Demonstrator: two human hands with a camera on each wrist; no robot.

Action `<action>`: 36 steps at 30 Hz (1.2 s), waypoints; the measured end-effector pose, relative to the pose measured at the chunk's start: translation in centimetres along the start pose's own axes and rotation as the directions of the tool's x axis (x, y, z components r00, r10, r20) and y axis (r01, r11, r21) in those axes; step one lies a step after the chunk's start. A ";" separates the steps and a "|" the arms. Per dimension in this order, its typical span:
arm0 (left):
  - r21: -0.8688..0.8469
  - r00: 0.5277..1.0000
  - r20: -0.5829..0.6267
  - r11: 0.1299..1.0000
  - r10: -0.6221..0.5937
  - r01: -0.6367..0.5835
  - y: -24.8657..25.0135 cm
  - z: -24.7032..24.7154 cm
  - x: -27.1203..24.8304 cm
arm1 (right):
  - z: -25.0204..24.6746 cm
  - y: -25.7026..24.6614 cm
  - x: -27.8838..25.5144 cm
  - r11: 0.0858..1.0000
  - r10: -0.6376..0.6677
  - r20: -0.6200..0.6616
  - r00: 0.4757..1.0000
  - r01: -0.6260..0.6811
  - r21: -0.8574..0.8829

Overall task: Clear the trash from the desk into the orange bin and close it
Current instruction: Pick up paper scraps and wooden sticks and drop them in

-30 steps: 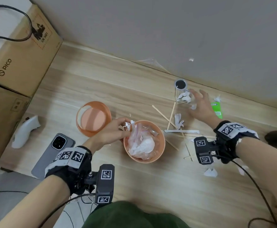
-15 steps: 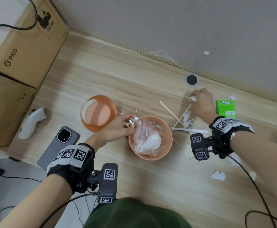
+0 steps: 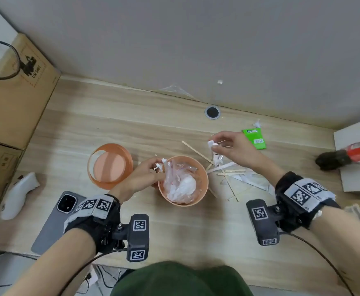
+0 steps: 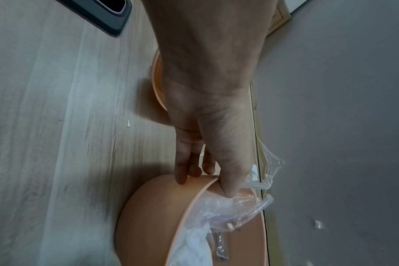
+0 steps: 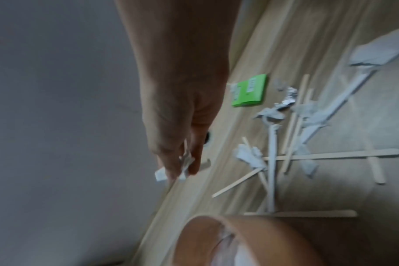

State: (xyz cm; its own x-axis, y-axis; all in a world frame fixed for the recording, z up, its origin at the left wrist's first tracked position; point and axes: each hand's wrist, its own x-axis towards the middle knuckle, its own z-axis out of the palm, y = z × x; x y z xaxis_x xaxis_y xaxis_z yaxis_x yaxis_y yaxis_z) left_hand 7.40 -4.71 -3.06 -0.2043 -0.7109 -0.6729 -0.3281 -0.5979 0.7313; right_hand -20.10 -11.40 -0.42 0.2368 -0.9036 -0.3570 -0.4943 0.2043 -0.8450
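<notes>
The orange bin [image 3: 203, 184] stands open at the desk's middle, with a clear plastic bag and white crumpled paper [image 3: 183, 184] inside. My left hand [image 3: 151, 174] grips its left rim [image 4: 207, 185], thumb inside, fingers outside. The bin's orange lid [image 3: 110, 165] lies to the left of it. My right hand [image 3: 224, 146] hovers above the desk, right of the bin, pinching a crumpled white paper scrap [image 3: 211, 144] [image 5: 182, 167]. Below it lie wooden sticks [image 3: 197, 152] [image 5: 330, 156], white paper strips [image 3: 224, 167] and a green packet [image 3: 255, 138] [image 5: 249, 93].
A grey phone [image 3: 57, 218] and a white controller [image 3: 18, 193] lie at the left, beside cardboard boxes [image 3: 10, 99]. A round cable hole [image 3: 212, 112] is near the wall. A bottle [image 3: 345, 157] lies on a white box at the right edge.
My right hand has lifted away from the wall side with a paper scrap pinched in it and moved toward the bin. The left hand has stayed on the bin's rim.
</notes>
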 end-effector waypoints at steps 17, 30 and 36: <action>0.068 0.997 -0.055 0.996 0.054 -0.050 0.7 2.0 1.4 | 0.0 -1.4 -4.3 0.996 -0.045 0.250 0.967 0.061 -0.060; 0.086 0.999 -0.017 0.996 0.034 -0.032 1.8 2.2 2.8 | -8.0 9.4 3.2 0.875 0.276 -0.387 0.880 -0.396 -0.278; 0.054 1.000 -0.010 0.998 -0.016 0.016 1.8 2.2 3.0 | -8.1 12.1 8.5 0.751 0.339 -0.262 0.904 -0.428 -0.504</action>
State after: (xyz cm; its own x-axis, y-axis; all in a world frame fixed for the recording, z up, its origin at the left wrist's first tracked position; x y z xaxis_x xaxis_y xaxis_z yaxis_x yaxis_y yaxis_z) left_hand 4.21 -7.10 -4.03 -0.1895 -0.7053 -0.6831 -0.3809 -0.5884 0.7132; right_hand -30.80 -19.66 -10.45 -0.1729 -0.8461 -0.5041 -0.8936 0.3500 -0.2809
